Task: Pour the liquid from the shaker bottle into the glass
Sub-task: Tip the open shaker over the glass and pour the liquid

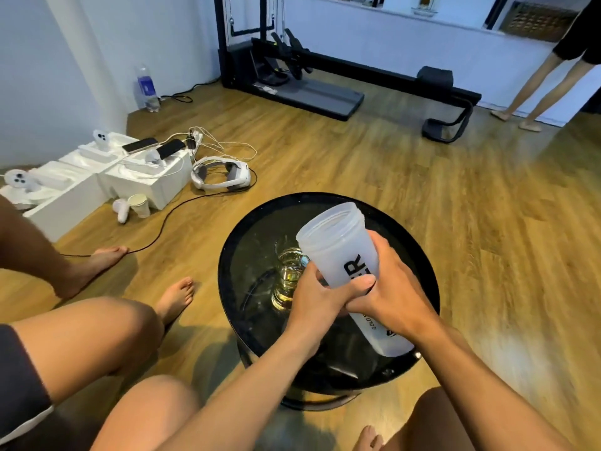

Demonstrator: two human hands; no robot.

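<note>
At the centre of the frame we see a round black tabletop (419, 265) with a glossy surface, standing on a wooden floor (374, 157). Both hands grip a frosted white shaker bottle (338, 249) with black lettering, held above the tabletop and tilted so its open mouth points toward the upper left of the frame. The right hand (395, 294) wraps the bottle's middle from the right side, its fingers (379, 252) curled closed around the body. The left hand (320, 296) holds it from the left and below, thumb laid across the front of the bottle and touching the right hand. Just left of the bottle, partly hidden behind the left hand, a clear glass (289, 271) stands on the tabletop with pale yellowish liquid in it; the bottle's mouth sits above and just right of the glass rim. We cannot tell whether liquid is flowing. In the left of the frame, white boxes (97, 180) and a white headset (221, 172) lie on the floor.
</note>
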